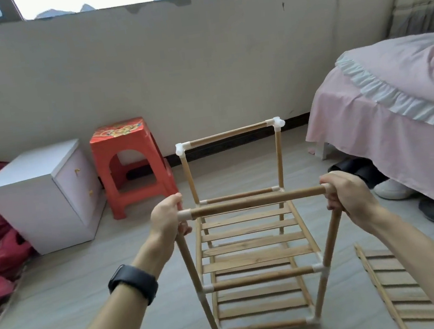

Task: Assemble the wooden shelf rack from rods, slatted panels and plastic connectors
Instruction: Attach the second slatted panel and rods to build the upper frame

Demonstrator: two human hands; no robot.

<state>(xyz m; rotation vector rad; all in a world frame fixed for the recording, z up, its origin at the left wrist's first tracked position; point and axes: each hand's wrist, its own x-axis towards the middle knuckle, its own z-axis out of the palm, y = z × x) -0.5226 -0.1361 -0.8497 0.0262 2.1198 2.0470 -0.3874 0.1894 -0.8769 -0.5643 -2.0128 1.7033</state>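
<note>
The wooden shelf rack (252, 256) stands upright on the floor in front of me, with two slatted panels fitted between rods and white plastic connectors. Across its near top runs a horizontal rod (256, 201). My left hand (168, 219) grips the rod's left end at a white connector (184, 215) on the near left post. At the rod's right end, my right hand (348, 196) grips the joint over the near right post; the connector there is hidden. The far top rod (229, 132) sits between two white corner connectors.
A loose slatted panel (400, 289) lies on the floor at lower right. A red plastic stool (129, 165) and a white cabinet (41, 198) stand left. A bed with pink cover (396, 113) is right, shoes beneath it. Red bedding lies far left.
</note>
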